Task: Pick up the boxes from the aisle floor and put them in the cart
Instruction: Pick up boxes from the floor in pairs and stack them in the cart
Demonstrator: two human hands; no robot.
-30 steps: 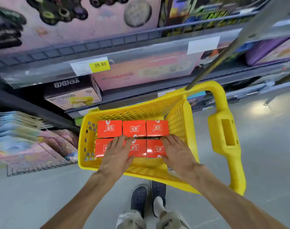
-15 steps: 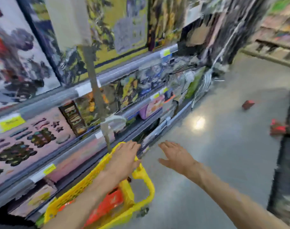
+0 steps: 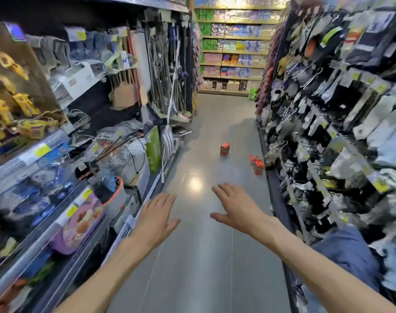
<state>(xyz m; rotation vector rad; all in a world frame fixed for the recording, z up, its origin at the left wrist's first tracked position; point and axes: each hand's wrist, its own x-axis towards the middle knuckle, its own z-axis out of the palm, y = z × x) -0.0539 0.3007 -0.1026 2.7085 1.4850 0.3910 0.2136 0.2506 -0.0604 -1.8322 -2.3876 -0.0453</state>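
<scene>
A small red box (image 3: 224,148) stands upright on the grey aisle floor, well ahead of me. Two more red boxes (image 3: 257,164) lie close together at the foot of the right-hand rack. My left hand (image 3: 156,218) and my right hand (image 3: 237,206) are stretched out in front of me, palms down, fingers spread, holding nothing. Both hands are far short of the boxes. The yellow cart is out of view.
Shelves packed with toys and household goods (image 3: 63,141) line the left side. A rack of hanging packets (image 3: 332,114) lines the right. The grey floor (image 3: 203,256) runs between them to a far shelf wall (image 3: 233,48).
My view has swung away from the yellow cart, where both hands lay on red boxes, and now looks down the aisle. Both hands have lifted off and hang in the air.
</scene>
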